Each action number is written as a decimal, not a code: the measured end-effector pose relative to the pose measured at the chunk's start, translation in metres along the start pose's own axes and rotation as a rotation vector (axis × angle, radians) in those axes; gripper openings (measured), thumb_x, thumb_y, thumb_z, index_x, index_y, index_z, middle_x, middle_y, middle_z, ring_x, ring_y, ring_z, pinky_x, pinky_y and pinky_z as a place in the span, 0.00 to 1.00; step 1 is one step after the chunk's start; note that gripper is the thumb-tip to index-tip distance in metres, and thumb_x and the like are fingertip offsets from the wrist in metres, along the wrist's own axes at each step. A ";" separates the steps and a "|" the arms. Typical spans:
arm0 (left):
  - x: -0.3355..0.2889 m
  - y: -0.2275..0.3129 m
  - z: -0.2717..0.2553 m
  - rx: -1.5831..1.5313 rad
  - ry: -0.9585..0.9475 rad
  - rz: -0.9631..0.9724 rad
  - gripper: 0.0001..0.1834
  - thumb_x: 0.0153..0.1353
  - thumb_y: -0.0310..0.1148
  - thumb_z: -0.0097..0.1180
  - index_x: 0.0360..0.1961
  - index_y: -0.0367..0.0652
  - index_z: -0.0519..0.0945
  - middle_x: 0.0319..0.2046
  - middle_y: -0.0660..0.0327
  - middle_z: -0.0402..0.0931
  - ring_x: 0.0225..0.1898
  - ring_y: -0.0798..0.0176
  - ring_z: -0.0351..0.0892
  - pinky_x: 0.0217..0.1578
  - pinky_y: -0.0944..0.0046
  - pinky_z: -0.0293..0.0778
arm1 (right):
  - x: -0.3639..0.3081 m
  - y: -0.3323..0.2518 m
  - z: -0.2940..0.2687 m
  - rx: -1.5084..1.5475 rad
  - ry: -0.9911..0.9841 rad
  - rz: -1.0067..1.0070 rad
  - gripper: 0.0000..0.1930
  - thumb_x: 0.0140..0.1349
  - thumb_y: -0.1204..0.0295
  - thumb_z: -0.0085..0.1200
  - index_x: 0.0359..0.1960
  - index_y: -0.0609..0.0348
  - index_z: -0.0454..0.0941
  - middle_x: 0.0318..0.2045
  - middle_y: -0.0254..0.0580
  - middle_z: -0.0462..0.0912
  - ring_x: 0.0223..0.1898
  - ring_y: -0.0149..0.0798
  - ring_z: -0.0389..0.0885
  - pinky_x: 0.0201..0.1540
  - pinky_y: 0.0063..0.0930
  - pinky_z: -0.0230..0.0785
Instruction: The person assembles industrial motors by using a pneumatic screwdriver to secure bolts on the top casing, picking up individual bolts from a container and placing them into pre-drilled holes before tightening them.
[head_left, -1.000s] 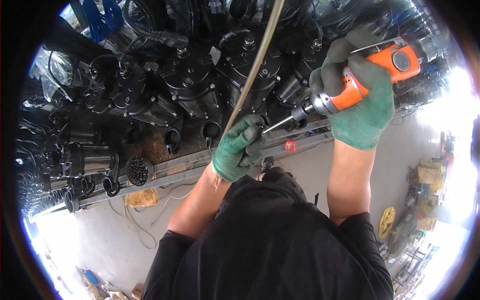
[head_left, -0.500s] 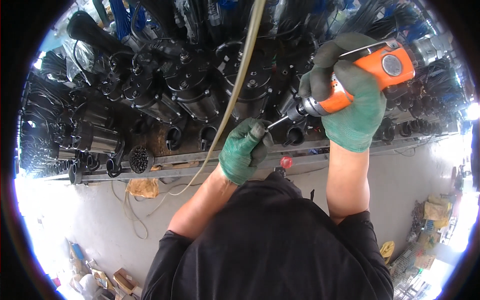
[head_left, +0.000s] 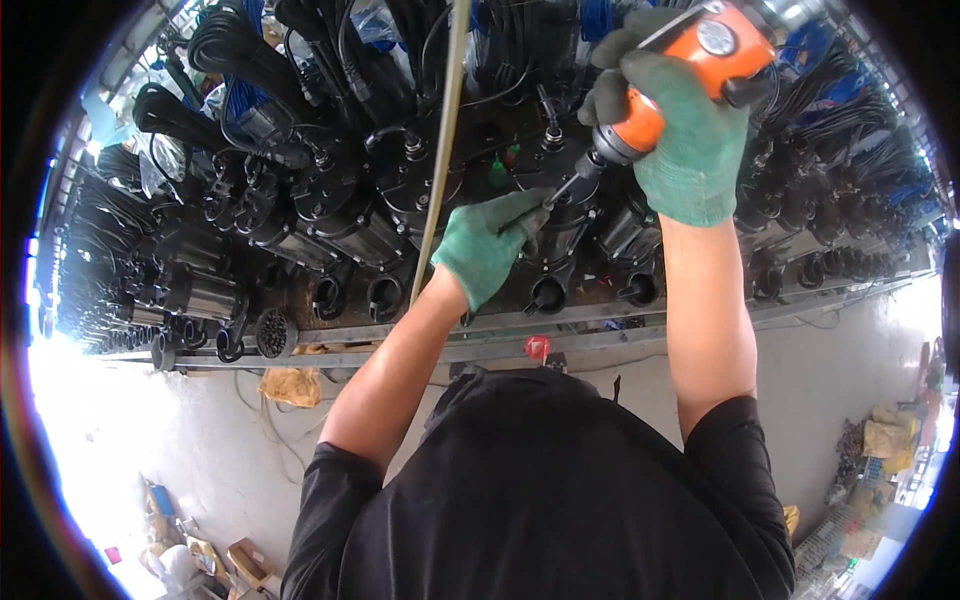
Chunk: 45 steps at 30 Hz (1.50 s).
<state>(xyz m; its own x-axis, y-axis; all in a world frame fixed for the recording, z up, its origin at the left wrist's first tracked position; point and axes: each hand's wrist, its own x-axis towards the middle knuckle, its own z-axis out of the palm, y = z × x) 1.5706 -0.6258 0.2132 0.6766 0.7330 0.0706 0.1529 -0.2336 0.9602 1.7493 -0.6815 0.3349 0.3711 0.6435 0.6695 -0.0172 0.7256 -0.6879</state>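
Observation:
My right hand point(head_left: 690, 135), in a green and grey glove, is closed around an orange power screwdriver point(head_left: 700, 50). The tool slants down to the left, and its thin bit point(head_left: 565, 188) reaches the fingertips of my left hand point(head_left: 490, 245). That hand wears a matching glove; its fingers are pinched together at the bit's tip, and whatever lies between them is hidden. Both meet at the black top of a steel-bodied pump point(head_left: 560, 235), near its edge. Another pump point(head_left: 425, 190) stands just to the left.
Rows of similar pumps with coiled black cables point(head_left: 235, 50) fill the bench on both sides. A pale hose point(head_left: 447, 110) hangs down in front of them. Along the bench's front edge run metal rails point(head_left: 480, 345), with a round cup of small dark parts point(head_left: 275, 333) beside them.
Both hands have moved farther up, with the screwdriver bit now down at a pump's top. Before, the bit met my left fingertips nearer the bench's front edge. The whole view has shifted too.

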 end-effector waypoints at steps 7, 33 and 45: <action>0.043 -0.023 0.024 0.027 -0.012 -0.070 0.18 0.71 0.34 0.62 0.59 0.39 0.83 0.34 0.57 0.87 0.24 0.69 0.72 0.30 0.65 0.75 | 0.014 0.011 -0.005 0.012 -0.007 0.236 0.09 0.59 0.83 0.61 0.41 0.62 0.79 0.29 0.39 0.84 0.21 0.29 0.81 0.20 0.21 0.71; -0.021 -0.048 0.016 -0.573 0.004 -0.670 0.13 0.71 0.42 0.58 0.46 0.44 0.78 0.27 0.64 0.75 0.21 0.74 0.65 0.18 0.73 0.58 | 0.039 0.013 -0.028 0.183 -0.161 0.120 0.13 0.59 0.82 0.66 0.45 0.65 0.80 0.32 0.47 0.88 0.22 0.33 0.85 0.22 0.24 0.79; -0.041 -0.034 0.081 -0.882 -0.238 -0.378 0.18 0.71 0.48 0.61 0.49 0.45 0.76 0.29 0.62 0.76 0.17 0.77 0.57 0.15 0.74 0.53 | -0.023 -0.005 -0.126 0.602 -0.273 0.104 0.25 0.63 0.73 0.65 0.61 0.60 0.72 0.43 0.55 0.85 0.28 0.38 0.87 0.32 0.33 0.85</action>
<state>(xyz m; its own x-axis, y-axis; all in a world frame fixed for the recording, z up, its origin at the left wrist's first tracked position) 1.5960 -0.6997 0.1557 0.8360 0.4906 -0.2457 -0.1369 0.6201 0.7725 1.8575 -0.7303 0.2880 0.0926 0.6987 0.7094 -0.5847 0.6148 -0.5293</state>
